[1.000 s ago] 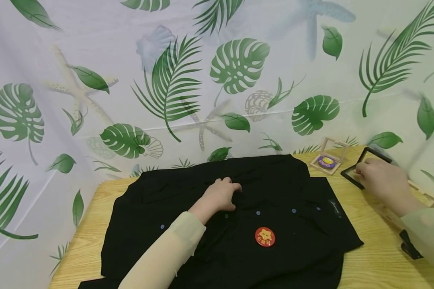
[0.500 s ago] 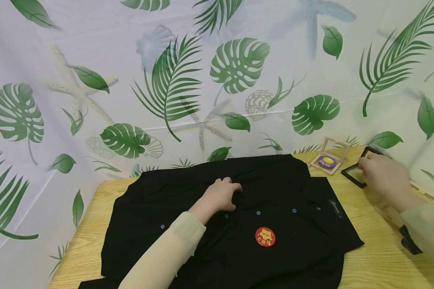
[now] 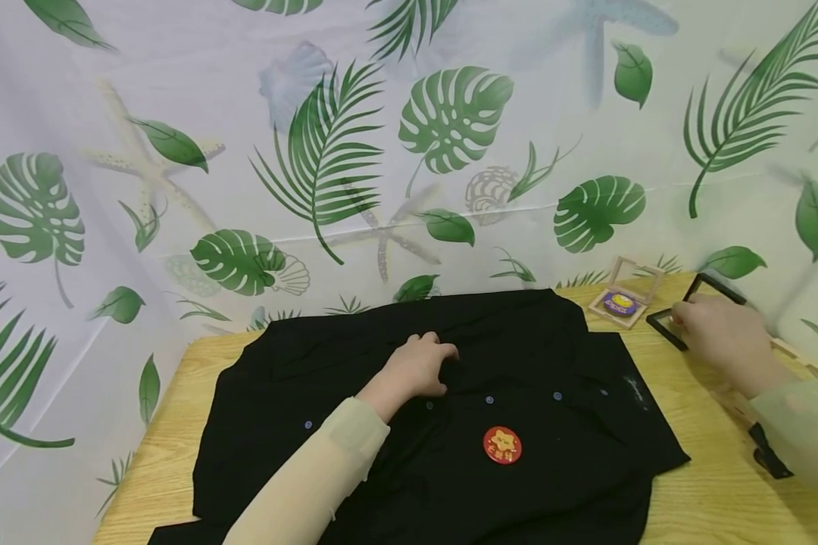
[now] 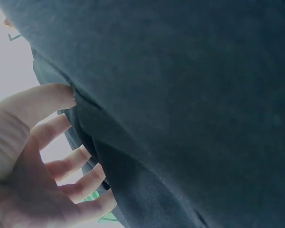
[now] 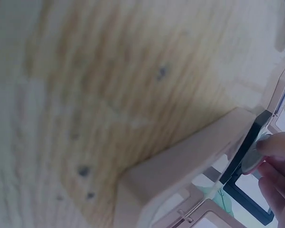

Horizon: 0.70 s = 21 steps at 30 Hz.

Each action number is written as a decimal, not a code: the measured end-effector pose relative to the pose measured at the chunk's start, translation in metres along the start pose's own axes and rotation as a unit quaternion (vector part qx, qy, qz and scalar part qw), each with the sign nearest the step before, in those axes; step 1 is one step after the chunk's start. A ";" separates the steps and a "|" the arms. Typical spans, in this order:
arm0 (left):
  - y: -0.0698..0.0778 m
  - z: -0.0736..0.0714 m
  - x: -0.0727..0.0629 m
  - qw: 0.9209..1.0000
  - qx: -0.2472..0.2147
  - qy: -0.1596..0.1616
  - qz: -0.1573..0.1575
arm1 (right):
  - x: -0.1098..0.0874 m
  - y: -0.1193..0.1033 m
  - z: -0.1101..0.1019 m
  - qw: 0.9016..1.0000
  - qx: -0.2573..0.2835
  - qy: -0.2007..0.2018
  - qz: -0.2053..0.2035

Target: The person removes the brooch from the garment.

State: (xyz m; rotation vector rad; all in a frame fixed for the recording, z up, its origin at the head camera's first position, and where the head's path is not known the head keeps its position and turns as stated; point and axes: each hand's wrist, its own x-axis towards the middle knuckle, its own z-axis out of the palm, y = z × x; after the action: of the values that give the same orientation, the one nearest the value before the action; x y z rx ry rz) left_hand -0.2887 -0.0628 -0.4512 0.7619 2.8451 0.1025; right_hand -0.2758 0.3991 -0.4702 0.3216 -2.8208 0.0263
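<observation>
Left hand [image 3: 417, 367] loose on shirt [image 3: 518, 341]; right hand's [image 3: 725, 337] grip pinches badge [image 5: 251, 160] at black case [image 5: 242, 151]. Step likely badge in or out; next needs steady pinch.

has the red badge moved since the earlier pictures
No: in the head view, the red badge sits in the same spot below the same button on the black shirt.

The head view looks forward and down over table [image 3: 160, 424] and shirt [image 3: 354, 348]; the left wrist's faces that shirt, very close; the right wrist's, low above the table, shares the black frame [image 5: 246, 145] with the head's
</observation>
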 end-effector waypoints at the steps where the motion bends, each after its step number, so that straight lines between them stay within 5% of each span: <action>1: 0.000 0.000 0.000 1.000 0.000 0.000 -0.001 | 0.000 0.000 0.001 1.000 0.001 -0.002 0.003; 8: 0.001 -0.001 0.000 1.000 0.001 -0.003 -0.004 | -0.003 0.000 0.001 0.998 0.005 -0.050 0.023; 21: 0.001 0.000 0.001 1.000 0.003 -0.003 -0.005 | -0.001 0.003 0.004 0.997 0.006 -0.068 0.029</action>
State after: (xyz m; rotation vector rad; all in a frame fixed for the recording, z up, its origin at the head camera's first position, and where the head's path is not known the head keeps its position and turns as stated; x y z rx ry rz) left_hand -0.2893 -0.0619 -0.4510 0.7480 2.8452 0.0910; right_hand -0.2767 0.4015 -0.4738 0.2529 -2.9654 0.0354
